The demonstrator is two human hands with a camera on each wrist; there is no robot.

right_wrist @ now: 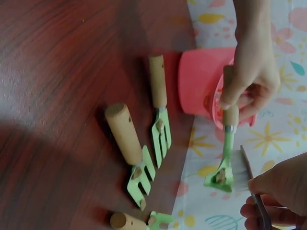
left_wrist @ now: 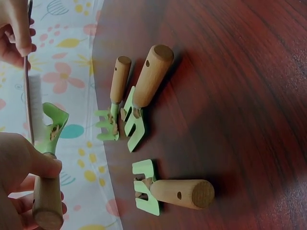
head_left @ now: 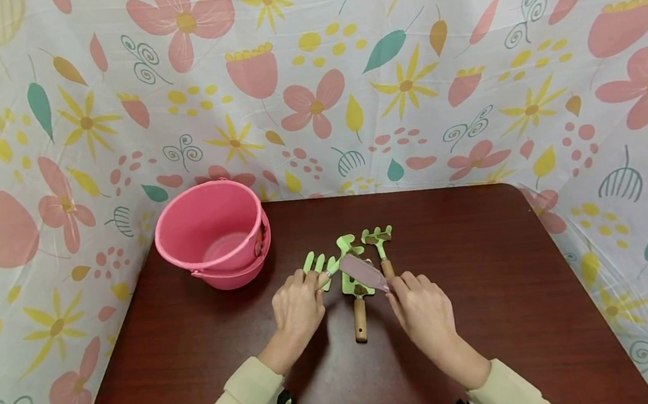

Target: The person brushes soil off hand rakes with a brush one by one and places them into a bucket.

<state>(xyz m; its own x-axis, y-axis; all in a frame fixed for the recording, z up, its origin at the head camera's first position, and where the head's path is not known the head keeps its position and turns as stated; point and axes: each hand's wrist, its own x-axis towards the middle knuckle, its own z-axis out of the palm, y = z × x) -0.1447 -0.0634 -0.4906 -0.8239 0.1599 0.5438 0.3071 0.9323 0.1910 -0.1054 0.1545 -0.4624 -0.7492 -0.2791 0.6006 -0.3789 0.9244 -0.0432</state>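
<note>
My left hand point(head_left: 300, 305) grips the wooden handle point(left_wrist: 48, 199) of a small garden hand tool, lifted above the table. Brown dirt clings to its flared green metal head point(right_wrist: 221, 176). A flat brush with a mauve back point(head_left: 363, 273) and white bristles point(right_wrist: 240, 170) is pinched in my right hand point(head_left: 426, 310). Its bristles lie right against the green head in the right wrist view. Below lie a green hand fork point(right_wrist: 161, 132), a broader pronged tool point(head_left: 360, 321) and a small rake point(head_left: 377, 237), all wooden-handled and with brown dirt on their heads.
Two nested pink buckets point(head_left: 217, 267) stand at the back left of the dark wooden table point(head_left: 487, 263). A flower-print sheet point(head_left: 312, 97) hangs close behind the table and along both sides.
</note>
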